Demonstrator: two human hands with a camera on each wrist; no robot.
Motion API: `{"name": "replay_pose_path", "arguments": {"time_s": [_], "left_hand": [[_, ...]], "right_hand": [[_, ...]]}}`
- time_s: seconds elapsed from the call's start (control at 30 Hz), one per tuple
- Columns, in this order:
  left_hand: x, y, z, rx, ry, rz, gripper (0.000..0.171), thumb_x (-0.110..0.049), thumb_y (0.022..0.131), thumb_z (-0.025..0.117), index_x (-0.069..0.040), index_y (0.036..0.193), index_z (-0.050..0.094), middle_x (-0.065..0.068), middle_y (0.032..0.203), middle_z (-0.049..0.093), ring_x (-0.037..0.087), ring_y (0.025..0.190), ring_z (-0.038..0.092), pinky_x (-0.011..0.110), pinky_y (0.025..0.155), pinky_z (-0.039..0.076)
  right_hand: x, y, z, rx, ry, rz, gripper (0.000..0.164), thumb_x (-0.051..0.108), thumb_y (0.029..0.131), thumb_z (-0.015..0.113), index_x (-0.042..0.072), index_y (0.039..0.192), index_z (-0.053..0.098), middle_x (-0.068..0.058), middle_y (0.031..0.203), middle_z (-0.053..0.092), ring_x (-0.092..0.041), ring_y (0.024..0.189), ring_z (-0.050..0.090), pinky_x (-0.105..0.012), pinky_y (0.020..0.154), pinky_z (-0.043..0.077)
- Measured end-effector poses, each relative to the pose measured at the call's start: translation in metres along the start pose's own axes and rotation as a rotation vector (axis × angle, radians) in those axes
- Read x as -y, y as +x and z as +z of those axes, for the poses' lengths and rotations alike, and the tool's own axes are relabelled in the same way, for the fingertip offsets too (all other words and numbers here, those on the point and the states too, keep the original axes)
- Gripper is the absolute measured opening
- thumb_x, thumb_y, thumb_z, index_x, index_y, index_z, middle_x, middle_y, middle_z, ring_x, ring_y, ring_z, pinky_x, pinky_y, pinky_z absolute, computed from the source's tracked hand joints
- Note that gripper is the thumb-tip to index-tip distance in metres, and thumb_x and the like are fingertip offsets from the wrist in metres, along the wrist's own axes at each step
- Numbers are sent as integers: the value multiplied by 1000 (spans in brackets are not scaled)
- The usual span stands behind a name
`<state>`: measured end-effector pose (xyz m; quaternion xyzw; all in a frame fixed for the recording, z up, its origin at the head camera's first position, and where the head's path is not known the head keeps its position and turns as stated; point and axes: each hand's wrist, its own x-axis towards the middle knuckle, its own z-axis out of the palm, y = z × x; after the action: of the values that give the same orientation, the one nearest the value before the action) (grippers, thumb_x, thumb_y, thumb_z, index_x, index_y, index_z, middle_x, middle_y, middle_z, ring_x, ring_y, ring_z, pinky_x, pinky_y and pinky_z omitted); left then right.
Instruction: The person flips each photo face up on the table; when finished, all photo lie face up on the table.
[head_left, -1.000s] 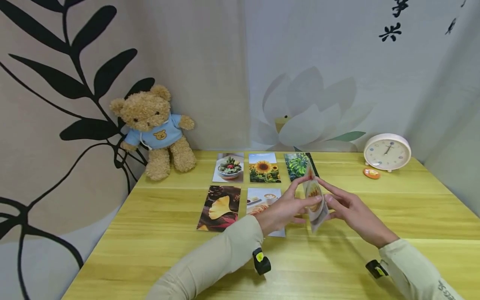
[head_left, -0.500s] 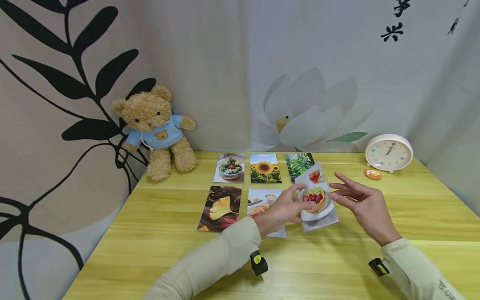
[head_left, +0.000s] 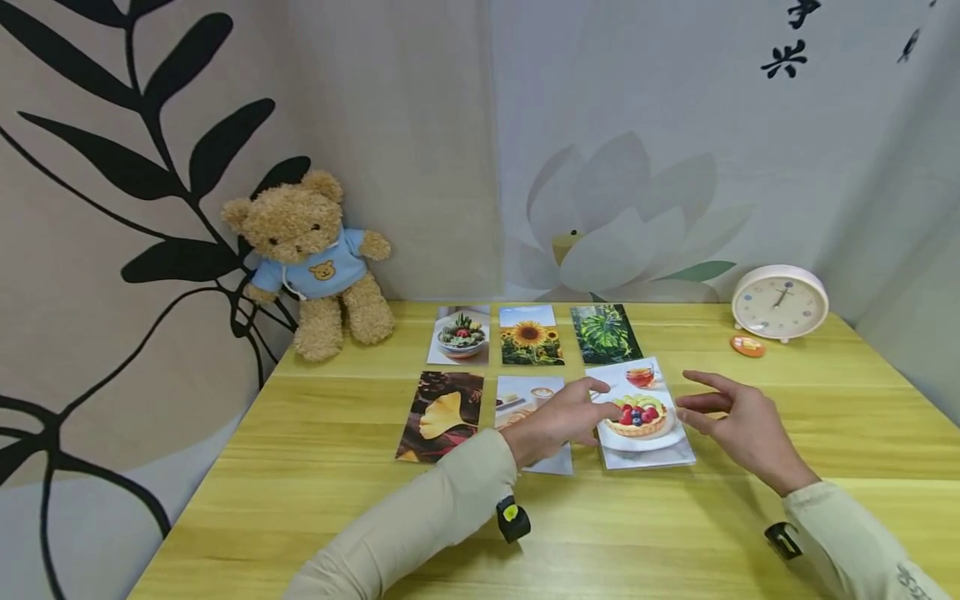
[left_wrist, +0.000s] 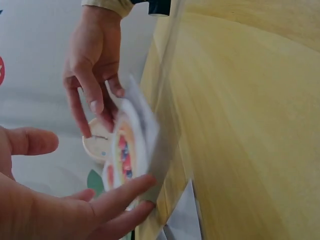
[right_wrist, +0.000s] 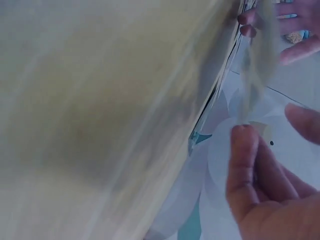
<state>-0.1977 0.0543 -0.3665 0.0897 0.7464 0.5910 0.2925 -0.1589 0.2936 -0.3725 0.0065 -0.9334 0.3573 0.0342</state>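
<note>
A postcard with a fruit tart and a cup of tea point(head_left: 648, 446) lies between the two hands in the head view, picture side up; whether it rests fully on the table is hard to tell. My left hand point(head_left: 558, 421) is at its left edge, with fingers extended against it and the thumb apart in the left wrist view. To the right of the postcard is my right hand point(head_left: 742, 429), fingers loosely bent and holding nothing. Under my left hand, a coffee-and-croissant postcard point(head_left: 551, 460) is partly hidden. A ginkgo-leaf postcard point(head_left: 441, 417) lies further left.
Behind these lie a succulent-bowl postcard point(head_left: 459, 336), a sunflower postcard point(head_left: 529, 335) and a green-leaf postcard point(head_left: 606, 333). A teddy bear point(head_left: 311, 258) sits at the back left of the wooden table point(head_left: 645, 542). A white clock point(head_left: 780, 302) and an orange oval piece point(head_left: 747, 347) are at the back right.
The tart postcard went from upright between both hands to nearly flat, picture up, uncovering the green-leaf postcard. My right hand let go of it and moved right; my left hand's grip loosened.
</note>
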Motion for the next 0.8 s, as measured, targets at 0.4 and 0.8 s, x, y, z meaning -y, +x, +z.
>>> {"name": "replay_pose_path", "arguments": {"time_s": [0.4, 0.8], "left_hand": [[-3, -2, 11, 25, 486, -47, 67, -43, 94, 65, -29, 154, 40, -4, 159, 42, 22, 148, 39, 45, 120, 37], [-6, 0, 13, 29, 805, 4, 53, -48, 95, 61, -18, 138, 57, -1, 114, 70, 17, 100, 66, 33, 92, 52]], "right_hand": [[-6, -3, 9, 243, 259, 232, 71, 26, 104, 55, -10, 154, 19, -38, 139, 53, -15, 85, 68, -30, 69, 59], [-3, -2, 9, 252, 221, 254, 74, 36, 105, 53, -8, 154, 19, -38, 143, 48, -18, 102, 68, -29, 71, 58]]}}
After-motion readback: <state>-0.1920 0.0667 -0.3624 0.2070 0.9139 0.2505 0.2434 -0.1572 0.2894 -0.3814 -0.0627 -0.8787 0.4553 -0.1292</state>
